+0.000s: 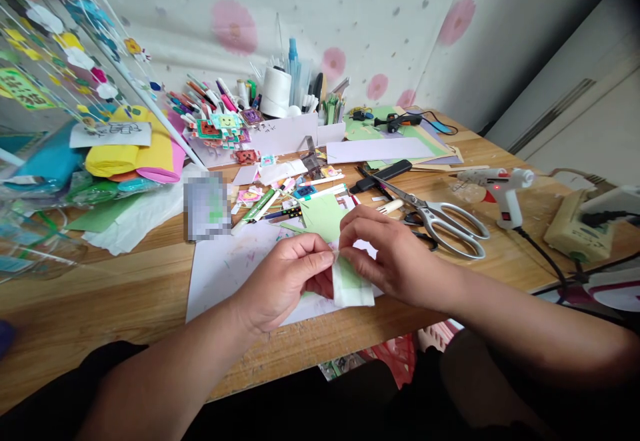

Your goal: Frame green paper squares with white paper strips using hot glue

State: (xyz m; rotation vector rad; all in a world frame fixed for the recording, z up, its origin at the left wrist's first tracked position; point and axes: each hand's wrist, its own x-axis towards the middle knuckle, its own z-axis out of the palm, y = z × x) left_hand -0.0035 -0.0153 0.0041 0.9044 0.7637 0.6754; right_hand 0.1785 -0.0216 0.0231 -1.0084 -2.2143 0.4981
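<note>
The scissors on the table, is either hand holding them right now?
No, the scissors lie untouched on the table beyond the right hand.

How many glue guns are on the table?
2. A white plastic glue gun lies right of the silver metal scissors; a black glue gun rests at the back on green paper. Clutter may hide more.

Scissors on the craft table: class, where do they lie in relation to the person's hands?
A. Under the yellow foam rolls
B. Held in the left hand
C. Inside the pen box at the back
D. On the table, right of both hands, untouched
D: the scissors lie flat on the table beyond the right hand, while both it and the left hand pinch a small green paper piece.
</note>
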